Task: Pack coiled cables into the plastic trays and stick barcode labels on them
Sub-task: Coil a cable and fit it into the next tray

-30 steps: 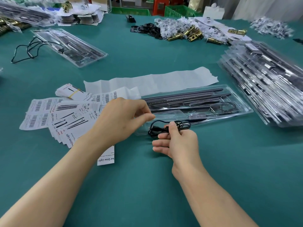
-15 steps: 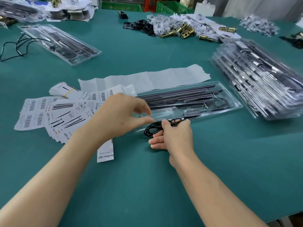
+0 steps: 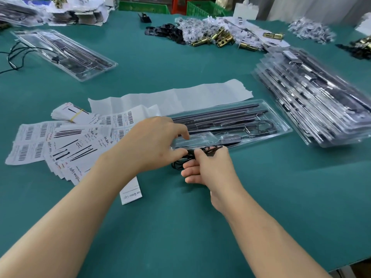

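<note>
A clear plastic tray (image 3: 279, 125) holding long black rods lies across the middle of the green table. A black coiled cable (image 3: 177, 164) sits at the tray's near left edge. My right hand (image 3: 208, 169) pinches the coil between thumb and forefinger, its other fingers stretched out beneath. My left hand (image 3: 152, 143) hovers over the tray's left end, its thumb and fingers touching the coil from the left. Sheets of barcode labels (image 3: 30, 141) and printed cards lie fanned out to the left of the tray.
A tall stack of packed trays (image 3: 313, 97) stands at the right. Another tray (image 3: 64, 53) with a loose black cable (image 3: 16, 55) lies at the far left. White backing paper (image 3: 180, 95) lies behind the tray. Brass parts and bagged pieces (image 3: 218, 37) crowd the far edge.
Both hands have closed in on the coil at the tray's near edge; the left thumb now reaches the cable. The camera has tilted slightly, shifting the scene.
</note>
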The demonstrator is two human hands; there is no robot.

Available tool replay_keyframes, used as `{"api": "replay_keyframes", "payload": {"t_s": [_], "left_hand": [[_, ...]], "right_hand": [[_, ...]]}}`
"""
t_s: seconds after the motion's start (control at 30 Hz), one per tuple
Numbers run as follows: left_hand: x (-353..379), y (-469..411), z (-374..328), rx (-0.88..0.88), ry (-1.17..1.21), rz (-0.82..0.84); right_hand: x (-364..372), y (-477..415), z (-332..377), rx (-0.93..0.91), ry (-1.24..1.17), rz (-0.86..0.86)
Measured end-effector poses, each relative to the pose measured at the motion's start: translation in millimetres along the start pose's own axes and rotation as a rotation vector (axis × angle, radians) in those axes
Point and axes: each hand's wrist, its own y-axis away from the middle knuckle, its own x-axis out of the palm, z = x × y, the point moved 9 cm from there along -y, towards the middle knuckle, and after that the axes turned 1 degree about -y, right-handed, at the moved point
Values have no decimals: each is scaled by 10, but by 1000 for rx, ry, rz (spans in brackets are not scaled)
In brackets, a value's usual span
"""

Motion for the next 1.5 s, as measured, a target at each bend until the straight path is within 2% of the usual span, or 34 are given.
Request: {"api": "replay_keyframes", "payload": {"t_s": [0.13,0.3,0.43,0.53,0.7,0.8,0.93,1.03,1.2,1.37,1.5], "left_hand": [[15,-9,40,-14,-4,8],[-7,-9,87,-38,98,28],[1,1,107,-35,121,35],[22,15,60,-10,51,37],[20,-1,16,3,-46,17],[23,-2,1,5,-64,14],[44,4,-7,4,-49,10],[57,-2,16,-8,-18,26],[49,7,54,-22,73,50],[49,18,75,-35,105,56],[52,22,78,-35,113,54]], "right_hand": [[-8,23,17,107,-176,73],[-129,16,12,48,-233,-53],[-137,4,4,28,-201,-75],[-131,36,13,46,-177,-63],[-190,8,61,102,-88,67],[-281,-7,48,8,-20,60],[-390,-23,7,-146,27,-96],[-437,-13,93,-272,111,-147],[-452,18,298,-494,426,-243],[-407,-16,280,-536,586,-116],[-530,9,500,-680,809,-198]]}}
